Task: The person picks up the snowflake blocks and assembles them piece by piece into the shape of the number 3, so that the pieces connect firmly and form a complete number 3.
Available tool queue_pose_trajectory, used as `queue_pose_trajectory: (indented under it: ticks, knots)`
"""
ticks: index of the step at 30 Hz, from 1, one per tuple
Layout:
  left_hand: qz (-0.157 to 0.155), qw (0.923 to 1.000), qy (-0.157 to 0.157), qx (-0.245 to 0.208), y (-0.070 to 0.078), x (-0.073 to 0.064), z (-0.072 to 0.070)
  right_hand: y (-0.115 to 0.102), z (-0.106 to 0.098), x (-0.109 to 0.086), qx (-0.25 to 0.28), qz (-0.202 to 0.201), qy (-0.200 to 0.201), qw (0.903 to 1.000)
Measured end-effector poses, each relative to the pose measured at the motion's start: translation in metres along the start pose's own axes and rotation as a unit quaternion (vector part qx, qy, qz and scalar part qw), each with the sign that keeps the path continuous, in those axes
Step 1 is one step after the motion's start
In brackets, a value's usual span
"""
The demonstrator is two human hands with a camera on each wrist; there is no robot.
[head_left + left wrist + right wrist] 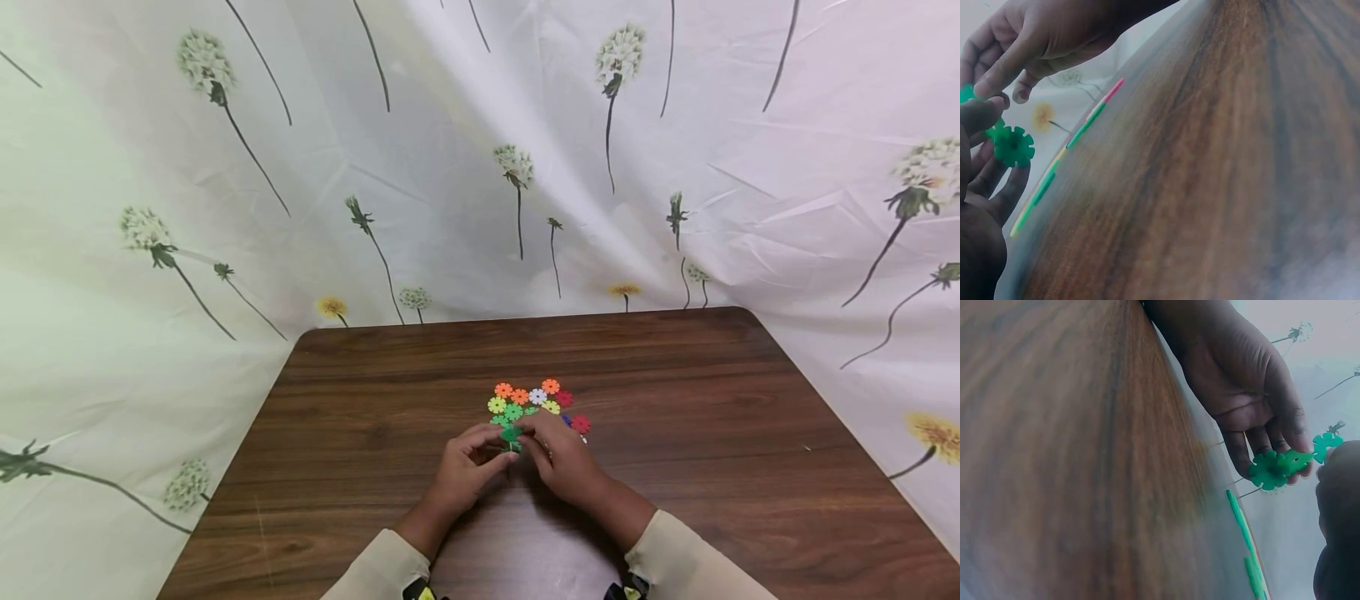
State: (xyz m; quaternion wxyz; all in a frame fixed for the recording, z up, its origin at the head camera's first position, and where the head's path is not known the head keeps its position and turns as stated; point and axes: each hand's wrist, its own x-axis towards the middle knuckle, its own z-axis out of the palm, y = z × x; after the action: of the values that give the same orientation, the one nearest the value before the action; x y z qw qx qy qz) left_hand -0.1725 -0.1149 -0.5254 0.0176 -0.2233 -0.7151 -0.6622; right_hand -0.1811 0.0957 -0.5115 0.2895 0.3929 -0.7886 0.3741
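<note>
My left hand (465,471) pinches green flower-shaped notched discs between thumb and fingers; in the right wrist view, a green disc (1267,470) and another green disc (1297,460) at an angle to it show there, joined. Close beside it, my right hand (564,460) grips one more green disc (1325,447) with thumb and fingertips, right at the end of the joined pair. Both hands meet over the near side of the laid-out discs. In the left wrist view, a green disc (1014,147) shows at the left fingertips, and the right hand (1041,44) pinches from above.
On the brown wooden table (360,417) lie several more discs just beyond the hands: an orange disc (551,386), a white disc (537,397), a yellow disc (497,405) and a red disc (581,424). A dandelion-print cloth (465,167) hangs behind the table.
</note>
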Motion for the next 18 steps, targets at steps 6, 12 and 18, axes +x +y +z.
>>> queue_pose_trajectory:
  ticks: [6,12,18]
  knots:
    - [0.014,0.9999,-0.006,0.001,-0.0011,-0.0002,-0.0003,0.0023,0.0019,-0.0001,0.011,-0.034,0.008,0.9993]
    - [0.015,0.9999,0.001,0.003,-0.0009,-0.0003,0.0003,0.0027,0.0026,-0.0006,0.018,-0.030,0.015,0.9993]
    - [-0.013,0.9998,0.004,-0.015,-0.0001,0.0002,0.0003,0.0033,0.0026,-0.0013,0.031,-0.018,0.019,0.9992]
